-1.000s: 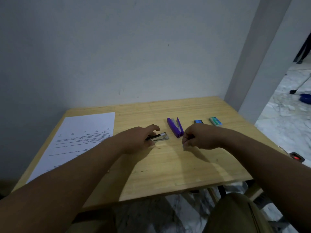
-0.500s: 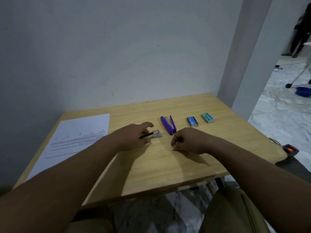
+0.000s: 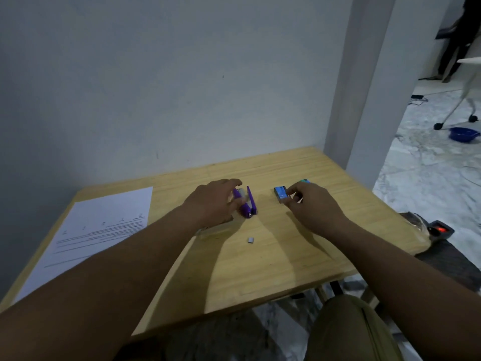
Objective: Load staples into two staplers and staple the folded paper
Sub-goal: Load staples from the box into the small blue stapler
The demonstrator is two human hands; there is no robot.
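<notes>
A purple stapler (image 3: pixel 248 205) lies hinged open in the middle of the wooden table (image 3: pixel 273 267). My left hand (image 3: pixel 212 201) curls around its far end, thumb and fingers touching it. My right hand (image 3: pixel 311 207) pinches a blue staple box (image 3: pixel 279 193) by its near right corner. Behind that hand, only an edge of a green staple box (image 3: pixel 305 181) shows. A second, silver and black stapler (image 3: pixel 216 228) is mostly hidden under my left wrist. A small loose strip of staples (image 3: pixel 250 240) lies on the wood in front of the purple stapler. The printed paper (image 3: pixel 101 227) lies flat at the left.
A grey wall runs along the table's back edge and a pillar (image 3: pixel 364 82) stands at its right rear corner. A power strip with a red light (image 3: pixel 440 229) lies on the floor at the right. A blue bowl (image 3: pixel 464 133) and another person (image 3: pixel 460 40) are far off to the right.
My left hand left the silver stapler and moved onto the purple one. My right hand moved right and forward to the blue staple box, leaving a staple strip on the table.
</notes>
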